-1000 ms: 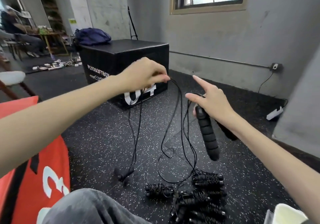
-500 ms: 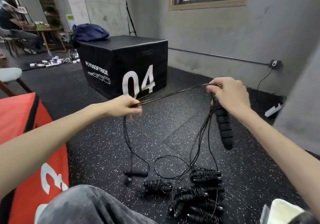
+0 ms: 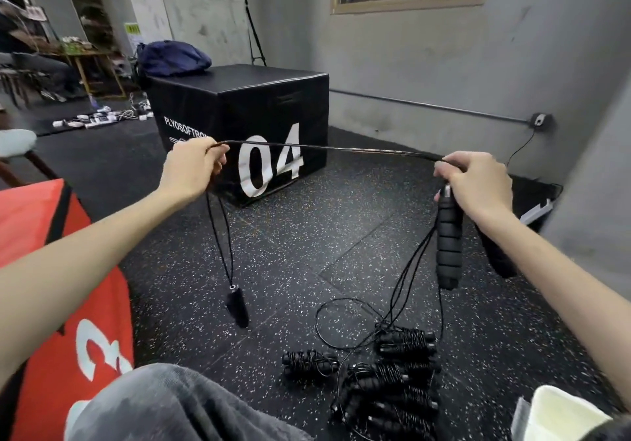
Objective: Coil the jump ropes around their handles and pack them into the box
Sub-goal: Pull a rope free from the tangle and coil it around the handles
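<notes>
Both hands pinch the rope (image 3: 327,149) taut mid-frame; left hand (image 3: 191,170), right hand (image 3: 478,184) also gripping a handle (image 3: 449,235); trailing loops may snag the coiled ropes (image 3: 386,382) below

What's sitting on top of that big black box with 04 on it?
A dark blue bag lies on the back left corner of the black box; the rest of its top looks bare. Whatever is behind the bag is hidden.

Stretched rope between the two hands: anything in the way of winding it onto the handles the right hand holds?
Nothing visible. The rope runs free through the air from the left hand to the right hand, above the floor. Its handles hang clear; the coiled ropes lie below.
</notes>
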